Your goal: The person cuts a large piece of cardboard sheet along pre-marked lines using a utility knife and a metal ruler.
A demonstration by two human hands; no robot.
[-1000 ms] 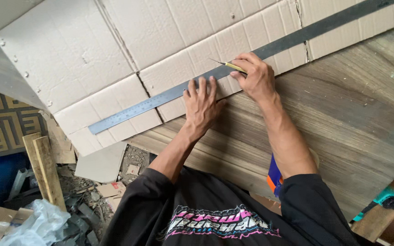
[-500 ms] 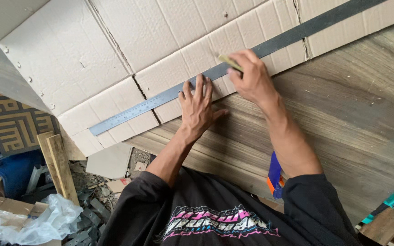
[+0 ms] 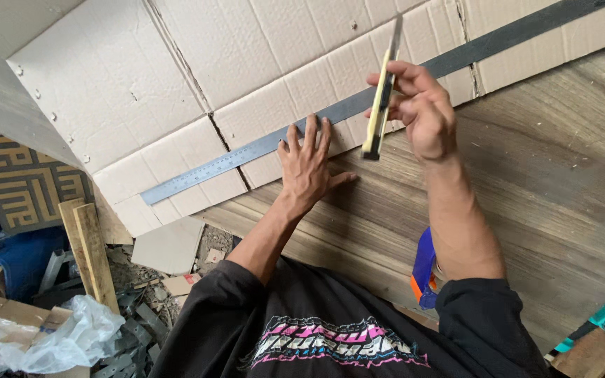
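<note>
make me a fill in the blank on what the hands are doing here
1. The left hand presses flat on a long metal ____.
2. The right hand holds a yellow ____ lifted off the surface.
3. The ruler lies across sheets of ____.
4. Below the cardboard the board has a ____ grain.

Missing words: ruler; knife; cardboard; wood

I count one long steel ruler (image 3: 246,152), one yellow utility knife (image 3: 378,105), one flattened cardboard sheet (image 3: 197,70), two wooden slats (image 3: 89,255).
</note>
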